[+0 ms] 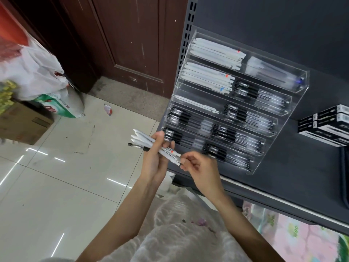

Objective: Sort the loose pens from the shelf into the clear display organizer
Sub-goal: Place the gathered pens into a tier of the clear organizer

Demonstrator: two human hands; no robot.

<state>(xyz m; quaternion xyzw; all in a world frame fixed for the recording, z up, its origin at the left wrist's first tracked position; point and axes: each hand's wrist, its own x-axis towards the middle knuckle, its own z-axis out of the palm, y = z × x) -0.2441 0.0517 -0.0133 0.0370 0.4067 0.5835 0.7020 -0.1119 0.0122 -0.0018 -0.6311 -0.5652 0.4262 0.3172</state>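
Note:
My left hand (157, 157) grips a bundle of white pens (143, 139) together with one black pen (137, 146), their tips fanned out to the left. My right hand (200, 167) pinches the clip end of one white pen at the bundle's lower right. Just to the right stands the clear display organizer (283, 118), tiered on the dark shelf. Its upper left compartments hold white pens (213, 52), the lower and right ones hold black pens (221, 133). One left compartment in the middle holds only a few white pens (196, 104).
Black-and-white boxes (326, 125) lie on the shelf right of the organizer. The shelf's front edge (264, 193) runs below my right hand. On the tiled floor to the left are a cardboard box (24, 123) and plastic bags (32, 70). A brown door (132, 40) stands behind.

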